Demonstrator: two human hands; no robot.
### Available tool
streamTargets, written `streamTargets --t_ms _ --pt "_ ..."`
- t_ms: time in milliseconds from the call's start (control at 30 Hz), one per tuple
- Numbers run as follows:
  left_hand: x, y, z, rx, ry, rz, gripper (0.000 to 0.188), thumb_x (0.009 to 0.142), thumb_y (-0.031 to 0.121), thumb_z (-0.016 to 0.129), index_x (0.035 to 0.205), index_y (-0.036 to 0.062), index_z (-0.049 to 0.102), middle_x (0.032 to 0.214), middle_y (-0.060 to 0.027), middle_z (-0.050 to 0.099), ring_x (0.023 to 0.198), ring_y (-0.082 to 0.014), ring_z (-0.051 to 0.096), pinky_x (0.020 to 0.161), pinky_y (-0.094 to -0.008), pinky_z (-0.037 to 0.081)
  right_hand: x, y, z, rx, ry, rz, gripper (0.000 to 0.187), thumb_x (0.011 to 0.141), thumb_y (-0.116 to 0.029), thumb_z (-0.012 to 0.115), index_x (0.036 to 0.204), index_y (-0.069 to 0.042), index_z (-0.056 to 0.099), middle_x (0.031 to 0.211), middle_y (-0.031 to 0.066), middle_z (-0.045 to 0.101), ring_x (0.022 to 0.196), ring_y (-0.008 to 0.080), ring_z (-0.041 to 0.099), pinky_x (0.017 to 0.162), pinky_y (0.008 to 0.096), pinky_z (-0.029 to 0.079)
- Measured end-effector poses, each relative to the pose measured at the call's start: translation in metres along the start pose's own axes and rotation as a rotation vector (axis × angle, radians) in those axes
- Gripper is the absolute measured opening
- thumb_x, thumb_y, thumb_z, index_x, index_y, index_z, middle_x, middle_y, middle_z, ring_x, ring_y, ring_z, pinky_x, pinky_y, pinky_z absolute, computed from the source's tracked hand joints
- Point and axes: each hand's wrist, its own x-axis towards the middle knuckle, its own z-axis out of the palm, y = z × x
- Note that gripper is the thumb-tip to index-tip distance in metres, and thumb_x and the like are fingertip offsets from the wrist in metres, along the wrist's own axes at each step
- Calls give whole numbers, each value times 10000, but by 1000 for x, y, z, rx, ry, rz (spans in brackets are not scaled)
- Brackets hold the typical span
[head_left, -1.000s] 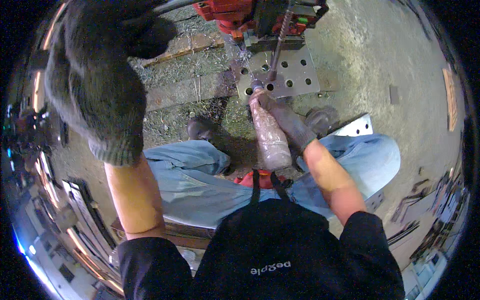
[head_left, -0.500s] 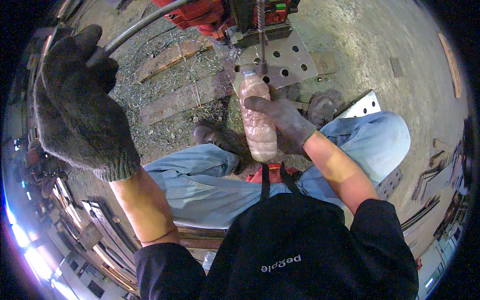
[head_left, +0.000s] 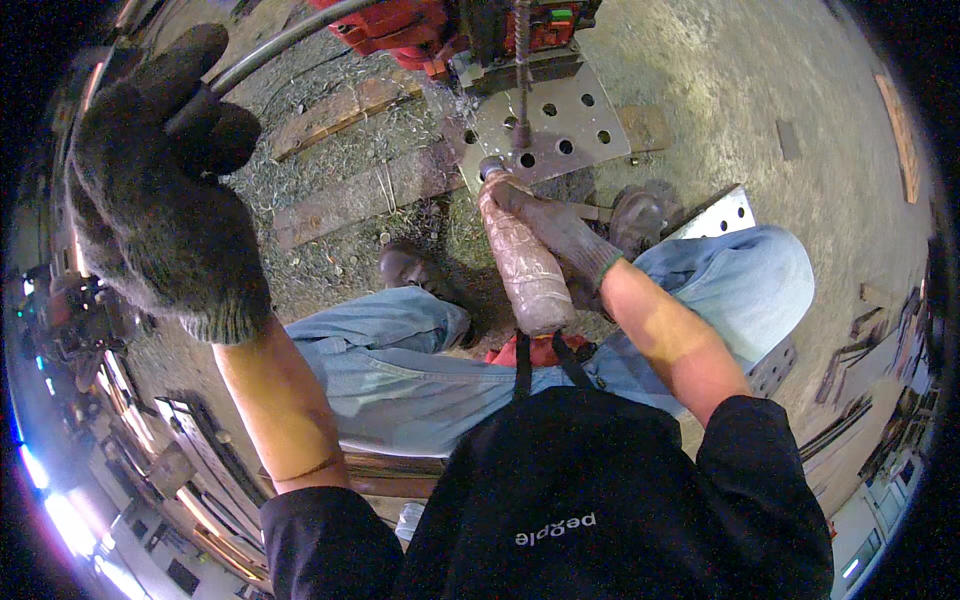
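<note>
My left hand (head_left: pixel 170 190), in a dark knit glove, is closed around the end of a bent metal lever (head_left: pixel 290 45) at upper left. The lever runs to a red drilling machine (head_left: pixel 400 35) at the top. In my right hand (head_left: pixel 555 230), also gloved, is a plastic bottle (head_left: pixel 525 270) with cloudy brownish contents, tilted with its neck toward the plate. A long drill bit (head_left: pixel 522 75) points down onto a grey steel plate (head_left: pixel 590 125) with several round holes. The bottle's neck is close to the bit's lower end, apart from it.
Metal shavings (head_left: pixel 330 180) litter the floor around wooden boards (head_left: pixel 360 205). My boots (head_left: pixel 410 265) stand near the plate. A second perforated piece (head_left: pixel 715 215) lies beside my right knee. Long stock (head_left: pixel 200 440) lies at lower left.
The bottle has tilted, its neck shifting slightly left and its base swinging right. My right hand now sits nearer its neck. My left hand has moved slightly with the lever.
</note>
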Motion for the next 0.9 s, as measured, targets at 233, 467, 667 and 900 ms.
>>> streamTargets --t_ms 233,467,667,900 --pt "-4 -11 5 -373 -35 -243 285 745 77 662 1005 42 773 863 -105 752 693 -182 677 620 -296 520 -20 -24 3 5 5 16 649 859 -615 666 1228 -83 626 1071 55 666 914 168 642 816 320 518" --pt "-15 -19 9 -412 90 -258 255 786 114 635 990 46 772 839 -91 738 651 -164 653 587 -278 501 -37 -30 17 290 -53 -101 586 861 -312 749 1339 -79 503 1096 79 627 950 172 625 820 352 545" --pt "-21 -10 19 -812 243 -441 250 812 153 621 988 49 765 808 -80 715 623 -154 621 566 -274 475 -35 -28 25 272 -44 -109 590 866 -326 733 1324 -49 484 1084 61 605 940 191 619 805 347 541" --pt "-20 -9 24 -947 259 -451 255 843 199 605 985 52 757 772 -68 688 590 -142 584 540 -270 444 3 4 -3 -135 62 -14 482 921 -445 663 1203 -57 618 944 39 627 844 147 612 740 291 517"
